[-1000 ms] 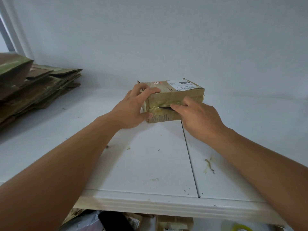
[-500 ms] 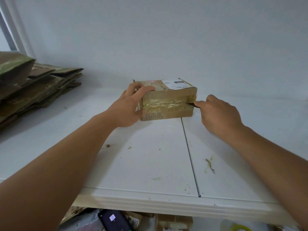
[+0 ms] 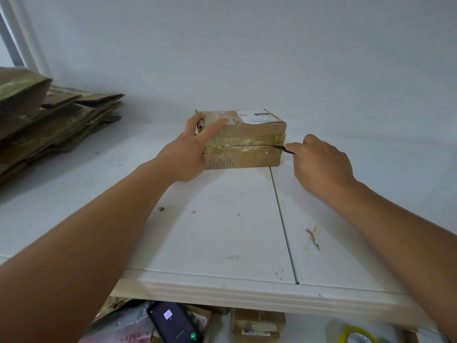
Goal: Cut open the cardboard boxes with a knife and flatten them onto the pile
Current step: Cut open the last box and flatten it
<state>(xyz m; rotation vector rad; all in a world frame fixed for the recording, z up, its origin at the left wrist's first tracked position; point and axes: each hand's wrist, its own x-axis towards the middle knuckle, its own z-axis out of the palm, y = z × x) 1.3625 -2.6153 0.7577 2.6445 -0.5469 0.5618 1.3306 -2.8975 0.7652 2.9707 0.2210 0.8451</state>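
A small taped cardboard box with a white label on top stands on the white table near the wall. My left hand grips its left end, thumb on the front face and fingers over the top. My right hand holds a knife just off the box's right front corner; the dark blade points left at the end of the taped seam running across the front face. A pile of flattened cardboard lies at the far left of the table.
A seam runs front to back through the tabletop, with bits of tape and debris scattered near it. Below the front edge lie a phone, more cardboard and a roll of yellow tape. The wall stands right behind the box.
My right hand drew the knife rightward along the front seam, from the box's middle to past its right corner. The left hand kept its grip on the left end.
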